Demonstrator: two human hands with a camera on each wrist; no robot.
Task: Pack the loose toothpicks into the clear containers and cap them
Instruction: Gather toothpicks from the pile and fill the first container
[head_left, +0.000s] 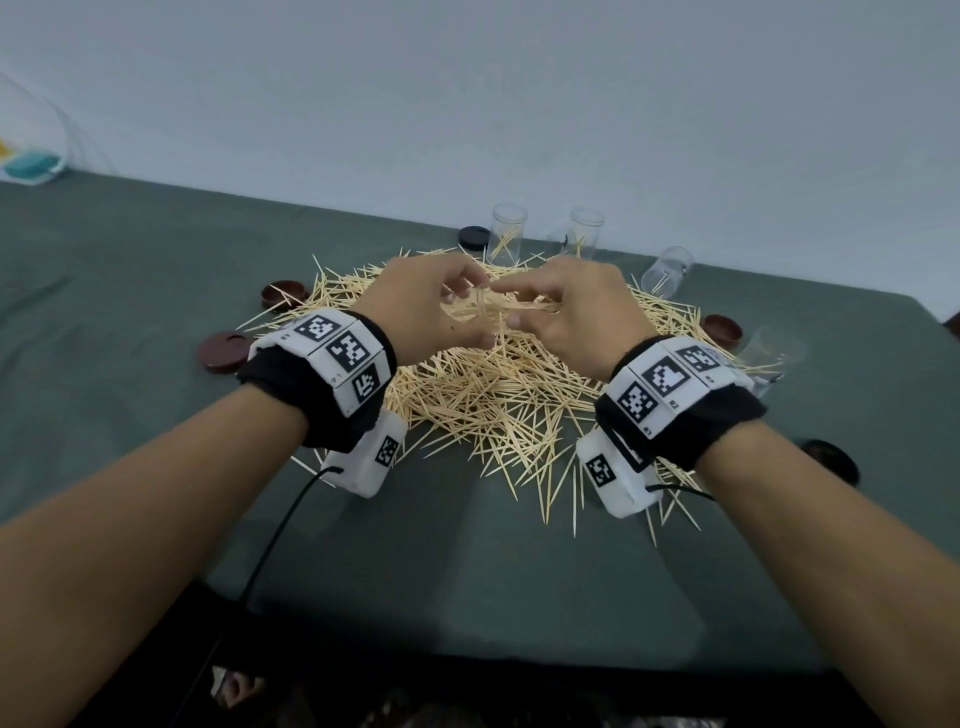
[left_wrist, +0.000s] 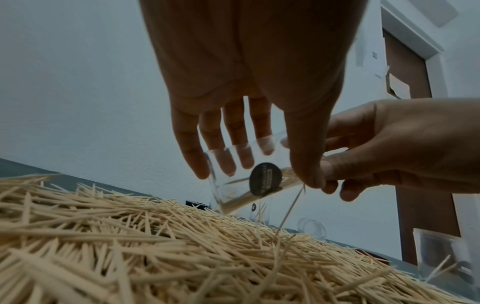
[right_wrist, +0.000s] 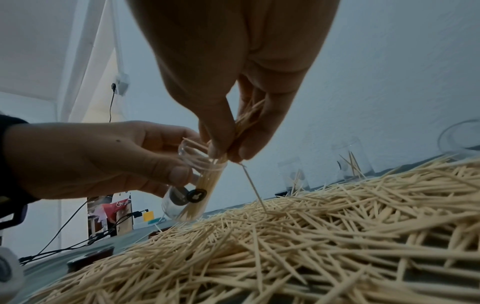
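A big pile of loose toothpicks (head_left: 493, 395) lies on the green cloth. Above its far side my left hand (head_left: 467, 312) holds a clear container (right_wrist: 192, 185), tilted, with thumb in front and fingers behind; it has toothpicks inside and a dark round sticker (left_wrist: 265, 179). My right hand (right_wrist: 226, 152) pinches a bundle of toothpicks (right_wrist: 246, 117) right at the container's mouth. One stray toothpick (right_wrist: 253, 187) hangs from the bundle down to the pile. In the head view the hands hide most of the container.
Clear containers stand behind the pile (head_left: 508, 231) (head_left: 584, 231), one leans at the back right (head_left: 667, 270), another sits at the right (head_left: 769, 358). Caps lie around: black (head_left: 474, 236), brown (head_left: 283, 293) (head_left: 223, 351) (head_left: 723, 328), dark (head_left: 830, 460). The wall is close behind.
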